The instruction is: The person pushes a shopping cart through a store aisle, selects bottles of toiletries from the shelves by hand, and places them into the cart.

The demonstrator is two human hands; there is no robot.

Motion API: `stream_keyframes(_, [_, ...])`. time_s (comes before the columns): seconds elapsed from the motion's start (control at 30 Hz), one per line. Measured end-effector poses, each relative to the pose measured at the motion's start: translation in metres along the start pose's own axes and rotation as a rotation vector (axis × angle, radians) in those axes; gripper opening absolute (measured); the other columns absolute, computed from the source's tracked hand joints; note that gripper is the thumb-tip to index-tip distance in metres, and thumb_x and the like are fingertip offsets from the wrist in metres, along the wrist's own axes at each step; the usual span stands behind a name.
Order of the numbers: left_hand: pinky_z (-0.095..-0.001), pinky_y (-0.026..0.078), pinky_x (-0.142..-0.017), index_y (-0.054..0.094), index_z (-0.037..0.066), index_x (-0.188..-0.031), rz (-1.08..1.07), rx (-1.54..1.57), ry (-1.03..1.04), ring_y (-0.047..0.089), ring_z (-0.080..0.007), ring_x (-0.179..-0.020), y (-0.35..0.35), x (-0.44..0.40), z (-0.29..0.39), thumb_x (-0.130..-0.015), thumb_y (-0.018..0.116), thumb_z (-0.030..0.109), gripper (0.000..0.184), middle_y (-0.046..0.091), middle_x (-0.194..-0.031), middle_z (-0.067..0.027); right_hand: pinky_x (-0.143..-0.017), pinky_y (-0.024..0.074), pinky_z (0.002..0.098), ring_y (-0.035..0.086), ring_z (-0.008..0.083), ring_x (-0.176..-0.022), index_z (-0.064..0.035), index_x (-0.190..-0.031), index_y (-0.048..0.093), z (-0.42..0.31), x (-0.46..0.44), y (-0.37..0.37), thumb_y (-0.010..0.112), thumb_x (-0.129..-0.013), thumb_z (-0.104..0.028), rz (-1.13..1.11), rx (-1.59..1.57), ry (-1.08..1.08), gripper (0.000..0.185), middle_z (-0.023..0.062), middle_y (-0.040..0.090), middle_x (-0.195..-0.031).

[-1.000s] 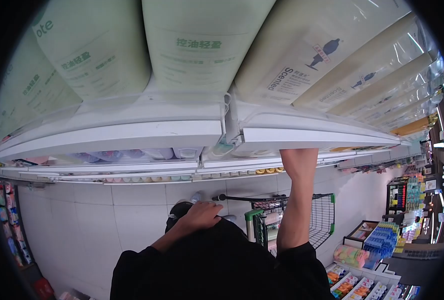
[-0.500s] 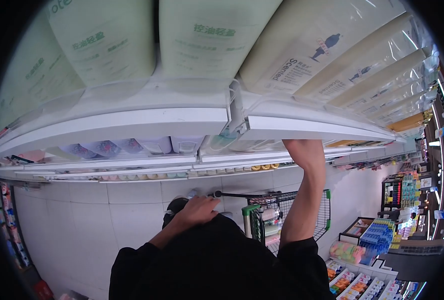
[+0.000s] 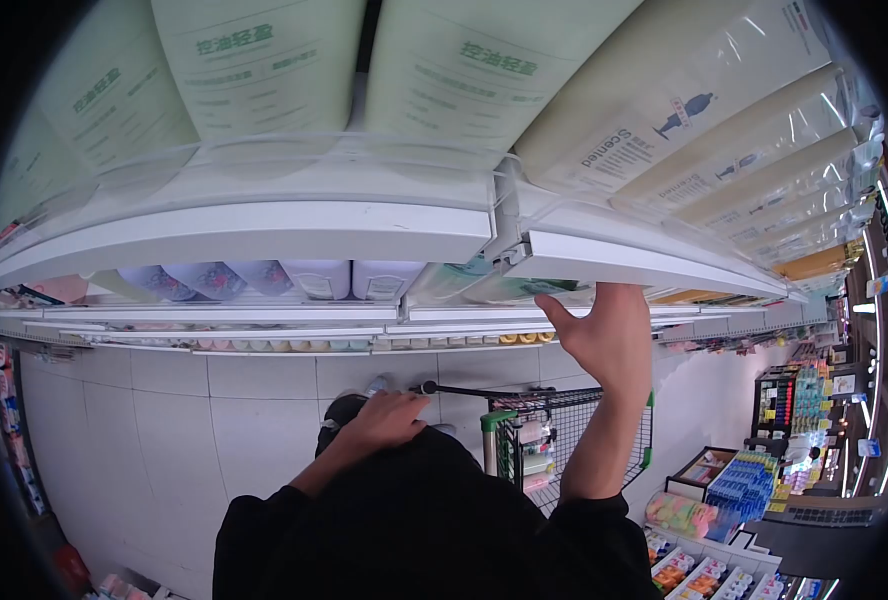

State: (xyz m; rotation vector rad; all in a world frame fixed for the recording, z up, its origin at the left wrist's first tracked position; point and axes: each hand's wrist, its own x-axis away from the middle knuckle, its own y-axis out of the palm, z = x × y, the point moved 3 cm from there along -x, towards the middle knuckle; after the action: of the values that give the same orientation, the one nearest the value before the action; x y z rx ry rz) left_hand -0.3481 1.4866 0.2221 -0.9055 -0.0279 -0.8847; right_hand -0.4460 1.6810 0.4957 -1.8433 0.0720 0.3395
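Far left, upper shelf: pale-green bottles [image 3: 264,75], broad, smooth-walled, lettering outward, probably faced for reading; a thin clear lip [image 3: 294,150] seems meant to keep them from sliding off. Beneath, lilac bottles [image 3: 319,279], rounded, glossy, ranked side by side. Left hand [image 3: 389,418] lies against the matte black clothing [image 3: 404,520], fingers loosely bent, likely just resting; palm hidden, so can't tell if it holds anything. Right of it, a wire-mesh cart [image 3: 604,425] with green corner fittings, packs inside. Green-marked goods [image 3: 534,287] sit on the lower shelf, just beside the right thumb. Right hand [image 3: 609,340] comes in from below, thumb spread wide, other fingers lost behind the white shelf edge [image 3: 644,262]; grip can't be told. Far right, cream bottles [image 3: 654,110], tall, slick, highlights streaking their shiny sides.
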Motion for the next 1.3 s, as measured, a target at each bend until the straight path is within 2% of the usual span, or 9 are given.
stream_keyframes(0.57, [-0.0483, 0.047, -0.092, 0.058, 0.007, -0.127, 0.022, -0.005, 0.03, 0.061, -0.0348, -0.109, -0.006, -0.002, -0.001, -0.091, 0.059, 0.031, 0.043, 0.066, -0.116, -0.0149, -0.083, 0.0511, 0.0447, 0.064, 0.0467, -0.097, 0.0027, -0.12, 0.053, 0.019, 0.005, 0.021, 0.085, -0.07, -0.009, -0.047, -0.335, -0.078, 0.061, 0.0245, 0.067, -0.105])
stream_keyframes(0.63, [-0.0488, 0.048, -0.092, 0.057, 0.007, -0.125, 0.055, 0.024, 0.051, 0.062, -0.0351, -0.109, -0.005, -0.002, -0.003, -0.091, 0.059, 0.03, 0.041, 0.066, -0.114, -0.0156, -0.087, 0.0495, 0.0375, 0.064, 0.0295, -0.1, 0.0008, -0.114, 0.053, 0.019, 0.019, 0.016, 0.089, -0.066, -0.006, -0.05, -0.4, 0.098, 0.06, 0.0199, 0.065, -0.111])
stream_keyframes(0.8, [-0.0471, 0.048, -0.093, 0.056, 0.007, -0.129, 0.174, 0.147, 0.09, 0.064, -0.0306, -0.106, -0.01, -0.009, -0.001, -0.094, 0.058, 0.028, 0.041, 0.067, -0.112, -0.0161, -0.088, 0.0495, 0.0395, 0.063, 0.0322, -0.101, -0.0065, -0.125, 0.043, 0.027, 0.069, -0.016, 0.09, -0.065, -0.005, 0.193, -0.417, -0.361, 0.077, 0.0232, 0.061, -0.117])
stream_keyframes(0.87, [-0.0436, 0.047, -0.097, 0.055, 0.005, -0.132, 0.284, 0.813, 0.194, 0.064, -0.0259, -0.109, -0.022, -0.011, 0.004, -0.097, 0.058, 0.028, 0.042, 0.067, -0.113, -0.0131, -0.085, 0.0504, 0.0419, 0.062, 0.0339, -0.097, -0.0119, -0.135, 0.033, 0.034, 0.096, -0.03, 0.092, -0.064, -0.012, 0.151, -0.644, -0.467, 0.093, 0.0286, 0.059, -0.116])
stream_keyframes(0.9, [-0.0436, 0.047, -0.097, 0.055, 0.005, -0.132, 0.275, 0.815, 0.196, 0.064, -0.0259, -0.109, -0.025, -0.015, 0.007, -0.097, 0.058, 0.028, 0.042, 0.067, -0.113, -0.0131, -0.085, 0.0504, 0.0419, 0.062, 0.0339, -0.097, -0.0119, -0.135, 0.033, 0.028, 0.104, -0.032, 0.092, -0.064, -0.012, 0.151, -0.64, -0.459, 0.093, 0.0286, 0.059, -0.116])
stream_keyframes(1.0, [-0.0385, 0.042, -0.104, 0.055, 0.003, -0.134, 0.217, 1.363, 0.238, 0.059, -0.0216, -0.118, -0.042, -0.026, 0.019, -0.101, 0.053, 0.031, 0.044, 0.066, -0.121, -0.0108, -0.073, 0.0513, 0.0386, 0.062, 0.0313, -0.086, -0.0178, -0.15, 0.012, 0.016, 0.115, -0.027, 0.092, -0.065, -0.036, 0.261, -0.929, -0.315, 0.119, 0.0332, 0.061, -0.104])
stream_keyframes(1.07, [-0.04, 0.038, -0.109, 0.051, -0.001, -0.137, -0.068, 1.527, 0.496, 0.051, -0.0254, -0.129, -0.062, -0.019, 0.049, -0.103, 0.049, 0.034, 0.049, 0.058, -0.136, -0.0135, -0.079, 0.0522, 0.0427, 0.065, 0.0336, -0.089, -0.0158, -0.149, 0.018, -0.003, 0.117, -0.009, 0.095, -0.059, -0.023, 0.306, -1.19, -0.021, 0.119, 0.0276, 0.065, -0.101])
stream_keyframes(1.23, [-0.042, 0.037, -0.111, 0.038, 0.0, -0.147, -0.438, 1.705, 0.221, 0.053, -0.0271, -0.128, -0.035, -0.001, 0.086, -0.105, 0.034, 0.053, 0.068, 0.051, -0.142, -0.0174, -0.09, 0.0518, 0.0398, 0.064, 0.0278, -0.103, -0.0048, -0.146, 0.027, -0.005, 0.121, 0.037, 0.089, -0.071, -0.022, 0.349, -1.339, 0.418, 0.099, 0.02, 0.061, -0.115])
stream_keyframes(1.3, [-0.044, 0.043, -0.106, 0.038, 0.0, -0.146, -0.745, 1.84, 0.723, 0.058, -0.0325, -0.121, -0.034, -0.006, 0.091, -0.103, 0.026, 0.059, 0.074, 0.053, -0.136, -0.02, -0.093, 0.0504, 0.0389, 0.062, 0.0263, -0.107, -0.0034, -0.144, 0.031, 0.016, 0.13, 0.065, 0.084, -0.077, -0.021, 0.311, -1.434, 0.508, 0.088, 0.0177, 0.059, -0.12])
